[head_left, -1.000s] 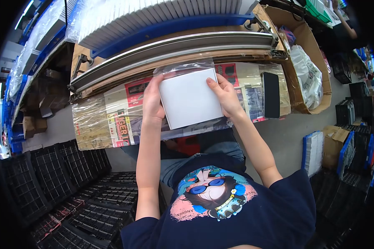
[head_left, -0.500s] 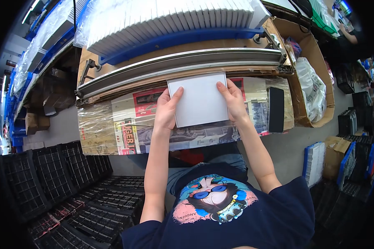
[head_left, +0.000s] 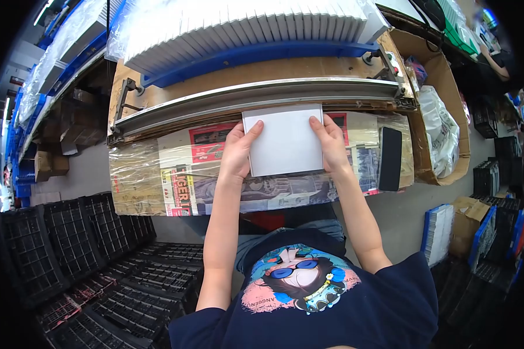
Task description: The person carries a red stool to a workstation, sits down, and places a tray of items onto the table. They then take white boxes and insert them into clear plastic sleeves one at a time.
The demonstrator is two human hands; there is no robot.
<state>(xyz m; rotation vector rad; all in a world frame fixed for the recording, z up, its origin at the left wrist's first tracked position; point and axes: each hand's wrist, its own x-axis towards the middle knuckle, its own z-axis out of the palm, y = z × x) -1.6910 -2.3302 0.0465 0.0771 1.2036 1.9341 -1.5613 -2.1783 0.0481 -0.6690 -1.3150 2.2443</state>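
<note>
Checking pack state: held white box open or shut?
Looks shut: the white box shows a flat, unbroken upper face; its underside is hidden.

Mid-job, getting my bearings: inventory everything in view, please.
flat box: one, white, centre, held
table: one, brown with prints, centre
phone: one, black, table's right
rail: one, grey, across table
tray: one, blue, beyond rail
upright boxes: many, white, in tray
carton: one, brown, right of table
plastic bag: at least one, white, in carton
crates: many, black, both sides
co-worker's arm: one, bare, top right
shirt: one, navy, bottom
left hand: one, bare, flat box's left
right hand: one, bare, flat box's right
</note>
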